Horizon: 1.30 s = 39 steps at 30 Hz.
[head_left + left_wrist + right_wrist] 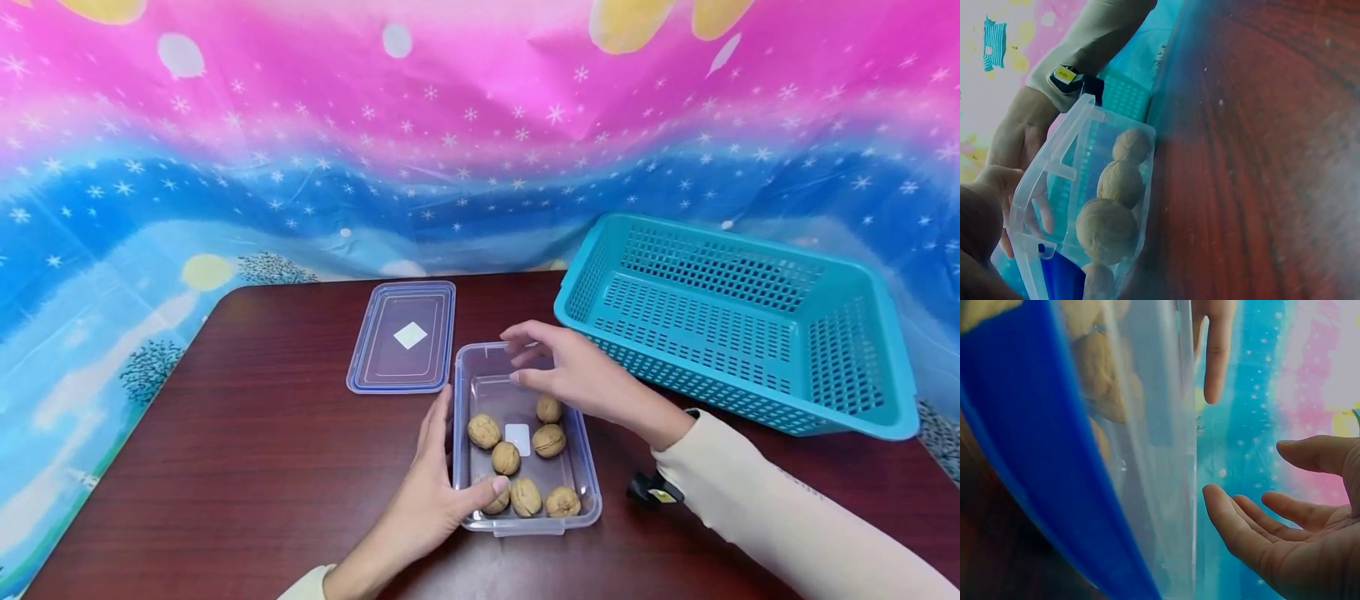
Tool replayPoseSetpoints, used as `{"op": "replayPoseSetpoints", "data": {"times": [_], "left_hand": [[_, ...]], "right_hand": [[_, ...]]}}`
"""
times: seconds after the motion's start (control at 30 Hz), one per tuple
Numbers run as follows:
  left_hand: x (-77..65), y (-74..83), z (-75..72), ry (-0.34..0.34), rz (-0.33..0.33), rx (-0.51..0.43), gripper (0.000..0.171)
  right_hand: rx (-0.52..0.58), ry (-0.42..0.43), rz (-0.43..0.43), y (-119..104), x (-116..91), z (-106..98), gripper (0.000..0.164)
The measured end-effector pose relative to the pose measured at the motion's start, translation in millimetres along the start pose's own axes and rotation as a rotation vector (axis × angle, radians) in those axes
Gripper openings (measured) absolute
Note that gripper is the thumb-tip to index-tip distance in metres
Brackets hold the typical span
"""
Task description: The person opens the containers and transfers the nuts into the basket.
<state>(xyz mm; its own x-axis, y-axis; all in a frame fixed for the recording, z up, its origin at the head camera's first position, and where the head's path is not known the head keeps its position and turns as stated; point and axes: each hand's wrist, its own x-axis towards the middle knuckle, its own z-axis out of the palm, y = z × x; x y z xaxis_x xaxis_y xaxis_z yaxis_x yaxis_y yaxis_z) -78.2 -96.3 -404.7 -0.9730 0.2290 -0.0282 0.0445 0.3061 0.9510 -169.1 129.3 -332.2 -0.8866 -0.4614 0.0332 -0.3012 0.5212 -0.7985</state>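
A clear plastic container (534,526) stands on the table with several walnuts (550,441) lying loose on its bottom. My left hand (427,500) holds its left side, the thumb over the rim and the fingers along the outer wall. Above the far right part of the container is my right hand (570,367), fingers loosely bent and nothing in them. The right wrist view shows this right hand (1297,537) with thumb and fingers apart. Through the clear wall in the left wrist view, walnuts (1107,230) sit in a row.
Left of the container's far end lies a clear lid (375,350) with a blue seal and a white label. A turquoise perforated basket (896,367) stands at the back right of the dark red wooden table (262,433). A patterned cloth (450,125) hangs behind.
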Motion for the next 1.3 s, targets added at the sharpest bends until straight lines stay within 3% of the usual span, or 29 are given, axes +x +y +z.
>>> {"op": "replayPoseSetpoints", "data": {"times": [0.13,0.43,0.73,1.03,1.3], "left_hand": [[-2.3,-0.8,1.9,0.014,-0.005,-0.014,0.129],[-5.1,-3.3,5.9,-0.039,-0.041,-0.071,0.136],[-8.9,-4.0,5.9,-0.071,-0.034,-0.049,0.145],[-6.7,-6.3,4.1,-0.11,-0.021,-0.034,0.146],[-4.9,-6.7,2.5,-0.131,-0.014,-0.018,0.144]], "right_hand": [[0.022,-0.011,0.01,4,-6,3,0.044],[0.084,-0.052,0.048,10,-9,13,0.047],[0.136,-0.111,0.08,14,-5,27,0.047],[0.086,-0.142,0.054,15,2,40,0.047],[0.123,-0.167,0.106,18,9,50,0.05]]}}
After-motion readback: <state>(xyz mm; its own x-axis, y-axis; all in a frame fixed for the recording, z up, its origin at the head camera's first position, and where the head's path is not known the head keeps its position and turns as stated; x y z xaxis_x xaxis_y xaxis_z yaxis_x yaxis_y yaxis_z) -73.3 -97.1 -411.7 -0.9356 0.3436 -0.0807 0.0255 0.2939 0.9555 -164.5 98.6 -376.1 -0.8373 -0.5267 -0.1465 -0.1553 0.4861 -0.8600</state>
